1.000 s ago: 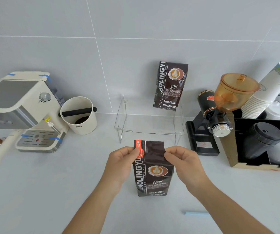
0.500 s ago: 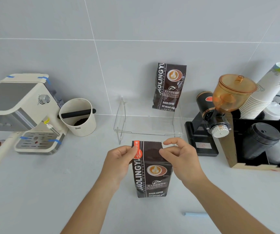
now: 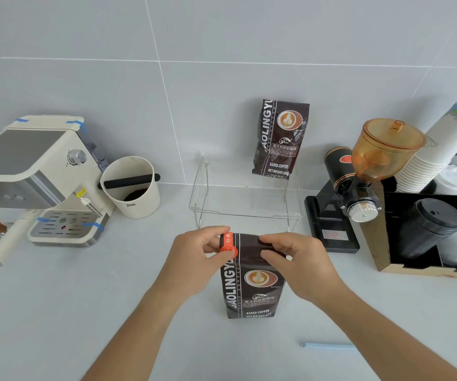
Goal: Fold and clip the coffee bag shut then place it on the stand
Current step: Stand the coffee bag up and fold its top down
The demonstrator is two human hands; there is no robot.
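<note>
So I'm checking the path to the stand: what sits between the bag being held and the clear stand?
Nothing. In the head view, only bare counter separates the held coffee bag from the clear stand just behind it.

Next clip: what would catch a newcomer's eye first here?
Both hands, left and right, pinch the top of a dark coffee bag standing on the counter at centre. A second bag stands on the clear stand behind, with an espresso machine left and an amber-topped grinder right.

Large pale grey wall tiles [image 3: 222,28] (thin white grout lines) rise behind a light grey countertop [image 3: 43,312], evenly lit.
</note>
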